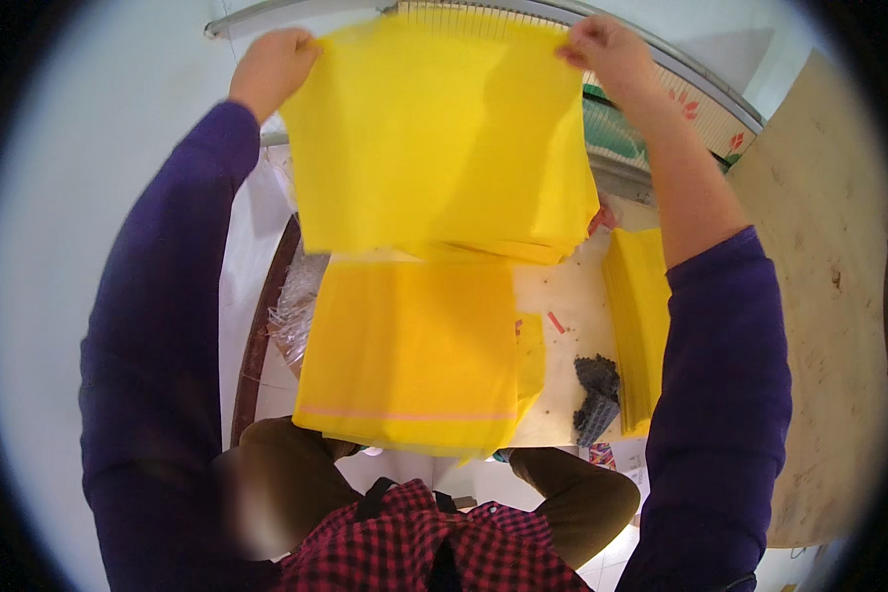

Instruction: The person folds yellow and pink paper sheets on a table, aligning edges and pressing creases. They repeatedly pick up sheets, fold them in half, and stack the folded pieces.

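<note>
Across the upper middle of the frame, a yellow sheet (434,138) is being pinched at its top corners by the left hand (272,71) and right hand (614,57); below, at centre, a yellow pile (409,345) is being supported by the worktop (559,286).

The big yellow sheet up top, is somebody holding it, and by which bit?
Yes, the yellow sheet is held near its two upper corners: the left hand grips one side, the right hand the other.
</note>
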The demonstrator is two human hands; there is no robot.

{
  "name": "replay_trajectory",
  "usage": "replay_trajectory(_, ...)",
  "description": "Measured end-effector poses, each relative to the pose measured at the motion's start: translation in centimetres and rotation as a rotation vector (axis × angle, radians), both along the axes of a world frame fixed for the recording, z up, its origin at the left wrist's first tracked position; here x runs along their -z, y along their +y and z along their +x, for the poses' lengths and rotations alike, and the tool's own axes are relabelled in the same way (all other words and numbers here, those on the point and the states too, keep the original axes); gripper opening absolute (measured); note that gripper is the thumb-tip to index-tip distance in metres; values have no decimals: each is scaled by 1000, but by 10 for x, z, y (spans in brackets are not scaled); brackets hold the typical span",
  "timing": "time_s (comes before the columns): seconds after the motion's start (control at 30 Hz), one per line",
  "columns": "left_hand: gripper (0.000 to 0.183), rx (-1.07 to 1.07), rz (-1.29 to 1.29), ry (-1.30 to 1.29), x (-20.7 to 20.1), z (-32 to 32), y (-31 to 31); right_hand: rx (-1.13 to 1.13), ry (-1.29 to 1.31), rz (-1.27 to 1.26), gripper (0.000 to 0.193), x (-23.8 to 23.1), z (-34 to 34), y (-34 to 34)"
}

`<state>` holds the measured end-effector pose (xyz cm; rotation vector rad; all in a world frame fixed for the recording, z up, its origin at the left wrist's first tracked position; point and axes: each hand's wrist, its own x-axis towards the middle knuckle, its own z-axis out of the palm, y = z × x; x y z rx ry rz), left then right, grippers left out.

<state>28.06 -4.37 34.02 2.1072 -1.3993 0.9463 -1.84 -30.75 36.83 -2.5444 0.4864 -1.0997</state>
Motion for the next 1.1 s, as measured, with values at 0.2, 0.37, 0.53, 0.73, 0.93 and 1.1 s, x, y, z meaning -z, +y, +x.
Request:
replay_trajectory(0.2, 20, 85, -522, -294, -50, -25, -34, 108, -493, -99, 24, -49, -30, -10)
replay_trajectory(0.37, 23, 173, -475, -235, -14, -73, -13, 212, -383, -253, 13, -6, -75, 37)
replay_trajectory(0.53, 21, 411, -517, 66, 49, -104, 5, -45, -411, -277, 3, 68, -106, 57)
replay_trajectory(0.73, 25, 422, -418, 163, 82, -124, 14, -104, -273, 109, 7, 126, -127, 63)
replay_trajectory(0.93, 23, 378, -327, 713, 58, -114, -22, -79, -312, 135, 6, 127, -115, 29)
replay_trajectory(1.1, 26, 507, -271, 694, 15, -61, -95, 22, -367, 330, 7, 90, -63, -31)
